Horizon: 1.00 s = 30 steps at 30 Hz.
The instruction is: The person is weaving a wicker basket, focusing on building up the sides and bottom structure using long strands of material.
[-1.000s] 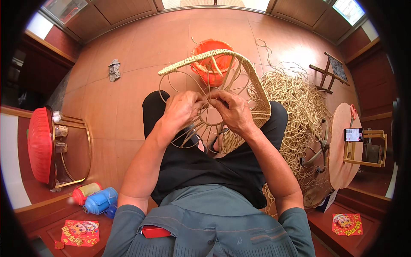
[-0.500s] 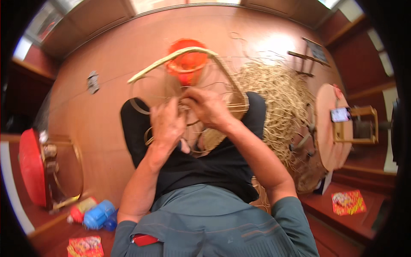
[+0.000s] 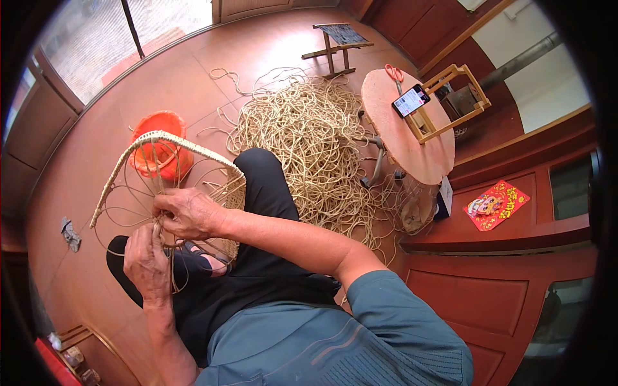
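A woven piece with a bent, cord-wrapped rim rests between my knees, its dense woven side against my right leg. Thin strands run from the rim down to my fingers. My left hand is closed, fingertips pinching strands where they meet. Just above it, almost touching, my right hand pinches the same bundle between thumb and fingers. Exactly how the strands cross there is hidden by the fingers. Loose strand ends curve below the hands, over my foot.
An orange bucket stands behind the rim. Right of my leg lies a big heap of cord. Beyond are a folding stool and a round table bearing a phone, red-handled scissors and a wooden frame.
The view has swung to the right, so the hands and woven piece now appear farther left. Both hands stay close together on the strands.
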Each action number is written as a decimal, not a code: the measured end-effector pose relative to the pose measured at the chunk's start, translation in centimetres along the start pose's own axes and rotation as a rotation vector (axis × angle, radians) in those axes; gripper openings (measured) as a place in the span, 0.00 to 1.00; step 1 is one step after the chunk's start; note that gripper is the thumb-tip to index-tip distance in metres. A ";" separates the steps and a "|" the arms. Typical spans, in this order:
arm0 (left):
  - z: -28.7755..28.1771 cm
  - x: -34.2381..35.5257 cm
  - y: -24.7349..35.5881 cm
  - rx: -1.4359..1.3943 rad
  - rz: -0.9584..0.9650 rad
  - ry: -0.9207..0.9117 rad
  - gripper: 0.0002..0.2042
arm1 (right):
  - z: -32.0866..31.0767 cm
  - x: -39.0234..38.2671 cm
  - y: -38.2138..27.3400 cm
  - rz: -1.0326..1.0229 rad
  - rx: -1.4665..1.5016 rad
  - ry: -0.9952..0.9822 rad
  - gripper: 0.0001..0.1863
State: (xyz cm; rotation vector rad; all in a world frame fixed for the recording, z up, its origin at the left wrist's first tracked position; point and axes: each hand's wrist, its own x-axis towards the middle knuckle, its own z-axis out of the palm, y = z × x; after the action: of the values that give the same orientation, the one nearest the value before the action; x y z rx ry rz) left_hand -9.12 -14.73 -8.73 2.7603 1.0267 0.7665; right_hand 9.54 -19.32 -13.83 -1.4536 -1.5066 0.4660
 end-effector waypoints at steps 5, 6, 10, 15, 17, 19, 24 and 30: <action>-2.1 0.3 -0.4 -0.549 -0.448 -0.238 0.12 | -0.3 -0.1 0.4 0.003 0.037 -0.054 0.15; -2.5 0.2 -0.9 -0.713 -0.513 -0.273 0.15 | -0.2 -0.1 0.4 0.005 0.033 -0.054 0.15; -3.6 0.0 -3.2 -1.077 -0.551 -0.150 0.17 | 0.2 0.1 0.7 -0.016 0.024 -0.009 0.17; -3.1 -0.2 -4.1 -0.896 -0.538 -0.080 0.17 | 0.3 0.6 0.5 -0.035 0.035 0.106 0.16; -3.0 0.3 -3.9 -0.757 -0.407 0.007 0.17 | 0.3 1.1 0.1 0.034 0.043 0.165 0.16; -3.3 1.5 -3.7 -0.740 -0.374 0.048 0.17 | 0.4 1.6 -0.4 -0.004 0.094 0.260 0.15; -4.4 5.0 -3.7 -0.702 -0.284 0.066 0.15 | 2.1 1.5 -1.6 0.094 0.260 0.430 0.14; -4.0 5.2 -3.3 -0.704 -0.298 -0.109 0.14 | 5.0 -1.4 -0.6 0.501 0.406 0.521 0.15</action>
State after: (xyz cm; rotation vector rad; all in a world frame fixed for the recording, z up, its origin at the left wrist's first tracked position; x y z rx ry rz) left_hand -9.61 -9.23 -3.85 1.9803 0.8929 0.7385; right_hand 4.86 -19.11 -16.18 -1.4660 -0.5904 0.5911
